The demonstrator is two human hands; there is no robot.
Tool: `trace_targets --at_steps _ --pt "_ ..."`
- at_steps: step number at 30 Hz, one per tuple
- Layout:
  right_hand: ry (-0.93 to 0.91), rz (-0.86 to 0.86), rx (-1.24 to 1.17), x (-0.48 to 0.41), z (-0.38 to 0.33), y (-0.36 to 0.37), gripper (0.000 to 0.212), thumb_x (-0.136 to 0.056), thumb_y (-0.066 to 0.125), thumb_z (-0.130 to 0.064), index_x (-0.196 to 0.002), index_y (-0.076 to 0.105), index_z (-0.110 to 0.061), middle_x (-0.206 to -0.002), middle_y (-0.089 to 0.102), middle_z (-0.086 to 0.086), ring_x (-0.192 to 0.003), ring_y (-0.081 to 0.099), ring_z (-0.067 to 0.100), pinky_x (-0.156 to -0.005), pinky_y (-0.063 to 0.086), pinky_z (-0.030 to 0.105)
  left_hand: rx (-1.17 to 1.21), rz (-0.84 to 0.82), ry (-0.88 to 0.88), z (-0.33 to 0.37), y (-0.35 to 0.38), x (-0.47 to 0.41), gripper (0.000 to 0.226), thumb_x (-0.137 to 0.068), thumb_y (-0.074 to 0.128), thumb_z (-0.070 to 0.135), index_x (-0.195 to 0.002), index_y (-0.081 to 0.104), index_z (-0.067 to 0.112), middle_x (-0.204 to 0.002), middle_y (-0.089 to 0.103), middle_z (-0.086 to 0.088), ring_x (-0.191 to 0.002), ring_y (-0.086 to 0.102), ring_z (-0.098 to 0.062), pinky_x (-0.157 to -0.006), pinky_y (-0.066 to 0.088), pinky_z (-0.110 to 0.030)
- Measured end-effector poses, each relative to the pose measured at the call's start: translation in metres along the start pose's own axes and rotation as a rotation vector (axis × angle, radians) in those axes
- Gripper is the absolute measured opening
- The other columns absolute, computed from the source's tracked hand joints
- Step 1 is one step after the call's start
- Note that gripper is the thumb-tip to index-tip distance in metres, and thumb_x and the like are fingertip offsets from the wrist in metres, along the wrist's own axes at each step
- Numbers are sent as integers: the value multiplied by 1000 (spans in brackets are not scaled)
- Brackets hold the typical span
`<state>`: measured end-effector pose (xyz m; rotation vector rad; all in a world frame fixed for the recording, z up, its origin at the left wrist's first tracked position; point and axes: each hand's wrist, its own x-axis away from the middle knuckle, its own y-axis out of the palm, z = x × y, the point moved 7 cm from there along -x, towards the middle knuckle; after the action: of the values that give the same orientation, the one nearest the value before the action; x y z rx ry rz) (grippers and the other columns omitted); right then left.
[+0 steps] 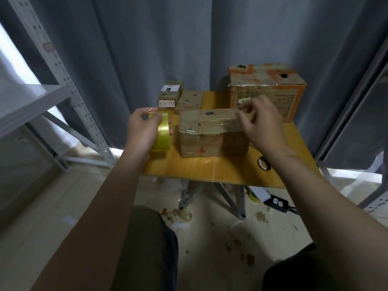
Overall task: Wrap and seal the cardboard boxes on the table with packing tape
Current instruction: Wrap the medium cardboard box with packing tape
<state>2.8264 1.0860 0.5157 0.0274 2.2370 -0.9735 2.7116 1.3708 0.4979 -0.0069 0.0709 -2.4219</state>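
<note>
Knees [151,238]: 2, dark trousers, bottom of frame.
L hand [142,127]: left of centre; fingers curled round yellow tape roll [161,133], thumb on its top rim. Roll held upright, just left of front box.
R hand [262,122]: right of centre, over right end of front box top. Fingers curled, blurred; can't tell if they pinch anything.
Front box [210,133]: centre of frame, on table [231,169]. Shut, glossy clear tape across top, contents not visible.
Other boxes: flat box [190,100] behind it; 2 small labelled boxes [170,89] stacked at its left; big orange box [266,89] upper right. All shut, contents hidden.
Box count: 5.
Small ring [264,163]: 1, on table by R wrist; maybe a tape core.
Floor: power strip [277,203] lower right, scraps scattered.
</note>
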Motion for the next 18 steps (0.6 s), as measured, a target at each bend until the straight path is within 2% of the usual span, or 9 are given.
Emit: trace_targets --at_steps 3,5,6,8,9,10,12,15,18 --pt "-194 -146 -64 -9 -53 38 35 -96 69 -47 -124 64 -27 -123 56 -7 -110 50 5 -92 43 23 -1 -13 -44 -9 2 -2 24 -102 62 14 -125 59 18 -100 79 -11 -69 77 -27 -64 66 -39" --pt "-338 -247 -9 -13 -84 70 51 -92 67 -59 -132 60 -28 -134 57 -3 -122 49 11 -101 46 33 -6 -16 -62 -14 0 -5 25 -101 62 12 -126 60 17 -101 78 -13 -70 77 -29 -67 66 -42" --pt "-393 -306 66 -16 -95 87 62 -89 66 -67 -137 58 -29 -140 55 -1 -129 48 17 -108 44 43 -13 -15 -69 -16 -2 -8 26 -101 62 11 -126 60 16 -103 78 -15 -73 76 -31 -72 66 -45" --pt "-411 -479 247 -24 -103 121 89 -78 66 -81 -150 45 -34 -158 42 1 -145 36 32 -121 22 68 -40 -13 -84 -19 -8 -14 25 -100 62 10 -124 61 17 -107 77 -17 -81 76 -33 -81 64 -51" --pt "-382 -584 321 -28 -99 137 102 -72 68 -84 -156 35 -37 -165 32 1 -151 28 36 -119 10 76 -42 -15 -97 -22 -11 -16 25 -100 62 10 -124 61 17 -105 77 -17 -78 76 -32 -80 64 -51" --pt "-358 -680 385 -30 -93 150 111 -68 72 -84 -159 26 -40 -169 23 1 -154 22 39 -117 6 79 -37 -19 -111 -24 -14 -19 25 -100 61 9 -124 61 17 -102 78 -17 -72 76 -30 -78 65 -50" --pt "-387 -765 497 -30 -81 167 115 -68 78 -78 -160 20 -41 -171 16 1 -155 18 41 -116 16 80 -27 -41 -126 -28 -16 -23 26 -101 60 8 -126 59 15 -97 78 -17 -68 75 -30 -77 63 -51" --pt "-513 -673 602 -23 -76 171 111 -73 77 -73 -159 20 -34 -171 16 5 -152 20 49 -112 30 75 25 -85 -143 -32 -14 -28 30 -102 59 9 -132 58 8 -97 76 -21 -72 72 -35 -81 61 -54" --pt "-588 -605 648 -16 -77 171 119 -74 75 -74 -163 9 -30 -172 15 7 -151 23 51 -116 32 68 72 -124 -143 -33 -9 -28 30 -104 58 13 -131 61 0 -91 73 -22 -65 70 -31 -71 61 -45"
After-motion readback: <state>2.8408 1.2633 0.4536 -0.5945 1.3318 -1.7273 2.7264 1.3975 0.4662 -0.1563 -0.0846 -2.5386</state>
